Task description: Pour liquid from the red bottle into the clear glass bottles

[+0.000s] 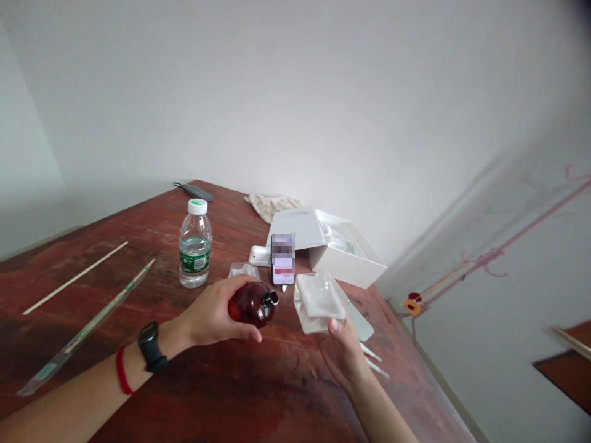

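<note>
My left hand [210, 317] is wrapped round a small brown glass bottle [253, 303], tilted on its side with its open black neck pointing right. My right hand [344, 351] holds a square clear plastic tray [319, 301] from below, just right of the bottle's mouth. The tray holds something white. A black watch and a red band sit on my left wrist. Both hands hover above the dark red wooden table [231, 394].
A water bottle [195, 243] stands left of my hands. Behind them are a phone [283, 260], a small white case [259, 255], an open white box [339, 246] and a cloth [271, 205]. Chopsticks in wrappers [87, 326] lie at left. The table's edge runs close on the right.
</note>
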{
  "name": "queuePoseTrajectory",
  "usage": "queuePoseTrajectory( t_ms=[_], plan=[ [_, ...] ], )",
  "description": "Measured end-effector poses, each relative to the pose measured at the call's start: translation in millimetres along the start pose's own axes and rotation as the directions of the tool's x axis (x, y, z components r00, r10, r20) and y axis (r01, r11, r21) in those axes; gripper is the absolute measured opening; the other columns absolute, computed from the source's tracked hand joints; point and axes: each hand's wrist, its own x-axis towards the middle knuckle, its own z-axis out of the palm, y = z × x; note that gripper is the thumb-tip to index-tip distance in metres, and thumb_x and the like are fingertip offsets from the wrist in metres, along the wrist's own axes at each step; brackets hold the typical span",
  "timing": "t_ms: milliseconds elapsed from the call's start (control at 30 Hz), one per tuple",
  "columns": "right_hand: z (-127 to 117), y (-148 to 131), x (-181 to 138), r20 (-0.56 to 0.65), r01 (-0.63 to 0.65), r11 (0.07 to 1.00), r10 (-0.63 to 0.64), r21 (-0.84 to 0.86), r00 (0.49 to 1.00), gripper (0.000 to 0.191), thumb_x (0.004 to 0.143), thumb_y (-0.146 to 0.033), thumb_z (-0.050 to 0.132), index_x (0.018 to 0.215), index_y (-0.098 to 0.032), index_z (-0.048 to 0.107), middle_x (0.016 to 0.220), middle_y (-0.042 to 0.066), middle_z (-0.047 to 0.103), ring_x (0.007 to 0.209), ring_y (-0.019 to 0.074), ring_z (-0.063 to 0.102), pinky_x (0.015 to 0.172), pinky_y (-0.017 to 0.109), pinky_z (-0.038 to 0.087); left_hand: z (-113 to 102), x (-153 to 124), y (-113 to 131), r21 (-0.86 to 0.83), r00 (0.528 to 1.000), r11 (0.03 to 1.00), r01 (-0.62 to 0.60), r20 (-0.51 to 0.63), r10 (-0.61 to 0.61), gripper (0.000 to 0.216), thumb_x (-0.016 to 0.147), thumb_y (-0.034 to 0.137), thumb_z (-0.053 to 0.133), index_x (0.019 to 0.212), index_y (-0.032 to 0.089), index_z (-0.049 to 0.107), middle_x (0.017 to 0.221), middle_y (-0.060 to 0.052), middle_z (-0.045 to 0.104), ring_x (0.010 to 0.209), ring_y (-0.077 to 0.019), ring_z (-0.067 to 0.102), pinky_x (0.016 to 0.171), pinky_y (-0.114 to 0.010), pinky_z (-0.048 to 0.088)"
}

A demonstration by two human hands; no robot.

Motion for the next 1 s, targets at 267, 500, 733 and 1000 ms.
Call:
queuePoseTrajectory(
  t_ms=[267,500,733,1000],
  plan=[
    [21,-10,-4,0.065,-0.052,0.998,0.054,-0.032,0.996,0.081,0.062,-0.041,0.103,0.135,-0.032,0.067,0.128,0.006,0.078,0.114,0.0304,0.073,0.094,0.039,0.058,-1,1,-2,-0.005,1.000,1.000,-0.020,0.021,0.020,0.082,0.069,0.077,0.089,0.123,0.020,0.067,0.115,-0.009,0.079,0.102,-0.0322,0.076,0.091,-0.041,0.059],
    [14,-2,2,0.150,-0.059,0.997,0.067,-0.055,0.986,0.075,0.062,-0.035,0.102,0.128,-0.028,0.068,0.121,0.006,0.078,0.106,0.0277,0.073,0.086,0.034,0.059,-3,1,-1,0.039,0.999,0.998,-0.040,0.011,0.040,0.076,0.072,0.074,0.089,0.122,0.022,0.068,0.115,-0.008,0.078,0.100,-0.0314,0.075,0.091,-0.041,0.057],
    [13,2,4,0.171,-0.096,0.994,0.104,-0.057,0.980,0.077,0.061,-0.032,0.103,0.128,-0.030,0.064,0.124,0.005,0.077,0.111,0.0289,0.072,0.092,0.037,0.058,-3,0,1,0.078,1.000,0.997,-0.021,-0.002,0.021,0.080,0.071,0.075,0.088,0.125,0.021,0.066,0.118,-0.008,0.077,0.104,-0.0328,0.074,0.094,-0.042,0.056],
    [11,4,4,0.224,-0.130,0.991,0.137,-0.043,0.965,0.080,0.062,-0.024,0.102,0.131,-0.033,0.063,0.129,0.004,0.076,0.112,0.0275,0.073,0.095,0.039,0.059,-4,1,3,0.114,1.000,0.993,0.006,0.010,-0.007,0.077,0.071,0.074,0.088,0.124,0.021,0.067,0.116,-0.008,0.077,0.102,-0.0323,0.075,0.091,-0.039,0.056]
  ],
)
